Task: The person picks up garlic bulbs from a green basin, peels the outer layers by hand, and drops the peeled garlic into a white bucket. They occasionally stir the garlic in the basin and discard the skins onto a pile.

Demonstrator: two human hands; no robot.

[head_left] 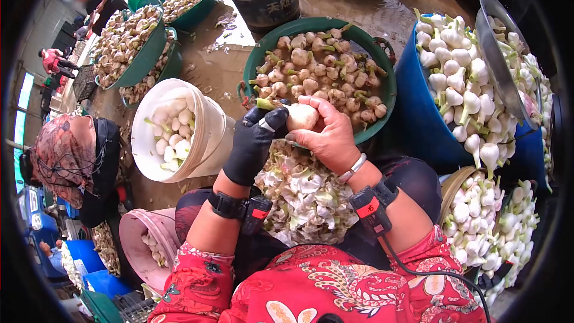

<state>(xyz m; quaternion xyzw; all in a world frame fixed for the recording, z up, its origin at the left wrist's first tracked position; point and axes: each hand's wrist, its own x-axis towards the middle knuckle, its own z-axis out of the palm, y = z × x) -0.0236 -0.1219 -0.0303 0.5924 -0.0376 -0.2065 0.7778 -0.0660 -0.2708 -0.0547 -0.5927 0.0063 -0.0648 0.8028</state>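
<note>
A garlic bulb with a short green stem is held between both hands, over the near edge of a green basin. My left hand, in a black glove with pale wrapping on one finger, is closed around the stem side. My right hand is bare, with fingers and thumb closed on the bulb's right side. The green basin holds many unpeeled garlic bulbs in brownish water. Below my hands lies a heap of papery garlic skins.
At left stand a white bucket with peeled garlic and a pink bucket. A blue barrel heaped with white garlic is at right. A dark bucket stands beyond the basin. A person in a patterned head covering sits at left.
</note>
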